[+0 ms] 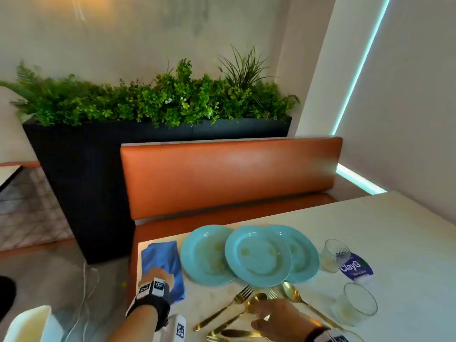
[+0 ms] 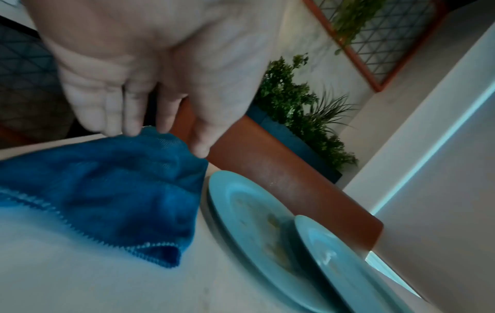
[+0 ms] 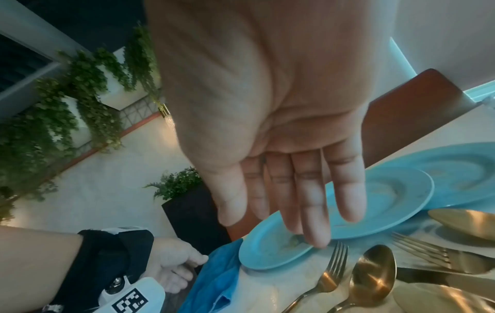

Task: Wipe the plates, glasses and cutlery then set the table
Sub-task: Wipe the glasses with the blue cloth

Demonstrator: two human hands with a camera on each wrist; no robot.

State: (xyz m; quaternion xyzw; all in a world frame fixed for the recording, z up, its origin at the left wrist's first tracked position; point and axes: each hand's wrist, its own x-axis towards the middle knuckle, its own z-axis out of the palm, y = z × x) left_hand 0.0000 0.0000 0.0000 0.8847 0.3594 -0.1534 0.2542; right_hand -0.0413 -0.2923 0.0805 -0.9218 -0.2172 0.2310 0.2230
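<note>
- Our left hand (image 2: 150,69) sits on the blue cloth (image 2: 107,190) at the table's (image 1: 394,230) near-left corner. Fingertips (image 2: 128,129) bunch the cloth's far edge, thumb at the fold; looks like a light pinch, not a full grab yet.
- Our right hand (image 3: 281,148) hangs flat w/ fingers straight, holding nothing, over the gold cutlery (image 1: 246,309), tips near the rim of the left plate (image 3: 270,247).
- Risk 1: pinch is thin, so the cloth could slip out or drag instead of lifting. It's right beside that plate and may nudge it.
- Risk 2: three teal plates (image 1: 257,254) overlap, the middle one resting on the other two. Pulling a lower one first could tip or clatter the stack. All show yellowish smears, so none looks wiped.
- Risk 3: the right hand's sweep could scatter forks & spoons or catch the near glass (image 1: 357,304) by the table edge; the far glass (image 1: 335,255) stands by a blue sticker (image 1: 356,267).
</note>
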